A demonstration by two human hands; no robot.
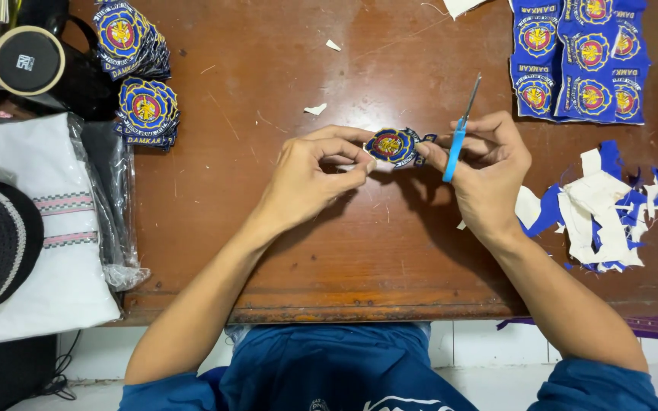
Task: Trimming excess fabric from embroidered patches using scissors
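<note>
A round blue embroidered patch (394, 145) with a red and yellow emblem hangs above the middle of the brown wooden table (283, 251). My left hand (310, 176) pinches its left edge between thumb and fingers. My right hand (485, 167) grips small scissors with a blue handle (458, 137), blades pointing up and away, and its fingertips touch the patch's right edge.
Two stacks of cut patches (137, 70) lie at the back left. An uncut blue sheet of patches (580, 57) lies at the back right. Blue and white fabric scraps (611, 209) are piled on the right. A folded white cloth in plastic (47, 221) sits at left.
</note>
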